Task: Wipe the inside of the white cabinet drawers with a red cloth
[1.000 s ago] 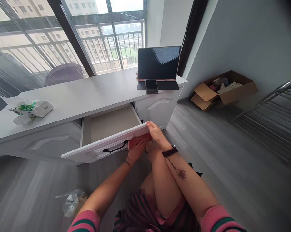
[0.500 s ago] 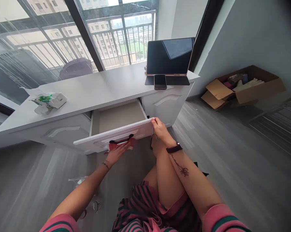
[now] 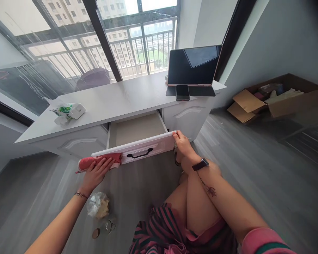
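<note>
The white drawer [image 3: 138,130] is pulled out of the desk, with a dark curved handle [image 3: 140,153] on its front panel. My left hand [image 3: 97,173] holds a red cloth [image 3: 99,161] against the left end of that panel, its fingers laid long over the fabric. Part of the cloth juts past the panel's left edge. At the top right corner of the drawer front, my right hand [image 3: 183,143] grips the edge with thumb and fingers; the fingertips behind the panel are partly hidden. The drawer's visible inside shows a bare light bottom.
On the white desk [image 3: 122,97] stand a tablet [image 3: 193,67], a phone [image 3: 182,92] and a tissue pack [image 3: 69,111]. Below left, a clear plastic bag [image 3: 97,204], a glass jar [image 3: 110,225] and a round lid [image 3: 96,233] lie on the floor. A cardboard box [image 3: 293,104] sits right.
My left hand has slid the red cloth leftward from beneath the handle to the panel's left end. My right hand stays on the corner. The view has shifted slightly.
</note>
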Action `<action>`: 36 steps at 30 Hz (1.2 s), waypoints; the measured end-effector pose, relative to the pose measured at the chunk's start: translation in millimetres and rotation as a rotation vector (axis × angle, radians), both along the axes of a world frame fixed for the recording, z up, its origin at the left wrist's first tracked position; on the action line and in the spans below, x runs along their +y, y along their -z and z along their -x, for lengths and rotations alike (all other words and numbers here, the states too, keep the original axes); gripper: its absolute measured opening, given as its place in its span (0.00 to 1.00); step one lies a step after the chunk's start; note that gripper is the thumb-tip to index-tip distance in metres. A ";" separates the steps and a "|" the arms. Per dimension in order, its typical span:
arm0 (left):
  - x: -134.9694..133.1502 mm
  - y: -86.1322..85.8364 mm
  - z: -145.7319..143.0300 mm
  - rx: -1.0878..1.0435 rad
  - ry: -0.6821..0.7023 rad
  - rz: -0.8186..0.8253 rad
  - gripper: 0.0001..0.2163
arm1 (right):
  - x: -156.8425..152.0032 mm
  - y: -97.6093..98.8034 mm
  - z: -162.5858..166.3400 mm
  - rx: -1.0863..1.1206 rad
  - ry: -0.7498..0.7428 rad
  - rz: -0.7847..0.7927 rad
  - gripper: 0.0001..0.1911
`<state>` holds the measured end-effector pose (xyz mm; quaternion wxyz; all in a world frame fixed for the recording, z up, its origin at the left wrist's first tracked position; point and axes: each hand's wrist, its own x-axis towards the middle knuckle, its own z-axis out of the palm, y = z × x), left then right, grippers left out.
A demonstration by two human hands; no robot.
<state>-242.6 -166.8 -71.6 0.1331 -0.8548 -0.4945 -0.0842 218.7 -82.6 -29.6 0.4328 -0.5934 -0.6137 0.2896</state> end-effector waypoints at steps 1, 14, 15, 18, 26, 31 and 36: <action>1.5 -0.2 -4.4 -0.009 0.000 -0.033 0.27 | -0.3 0.1 0.4 0.009 0.002 -0.006 0.23; 28.1 -2.1 -206.3 -0.174 0.004 -0.143 0.22 | -1.4 1.3 -2.9 0.098 -0.024 -0.002 0.22; 32.0 -2.6 -223.3 -0.154 0.040 -0.132 0.23 | -1.3 1.7 -3.8 0.107 -0.032 -0.009 0.22; 43.2 -2.9 -264.0 -0.096 0.147 -0.118 0.27 | -0.6 2.8 -5.7 0.131 -0.060 -0.036 0.21; 51.3 -3.3 -258.3 0.013 0.246 -0.088 0.25 | -0.2 5.3 -4.7 0.146 -0.045 -0.041 0.21; 43.7 -21.0 -197.8 0.092 0.265 -0.013 0.27 | -1.5 4.9 -3.2 0.128 -0.029 -0.008 0.22; 32.1 -36.3 -142.4 0.099 0.252 -0.003 0.30 | -3.3 2.7 -0.2 0.117 -0.007 -0.007 0.22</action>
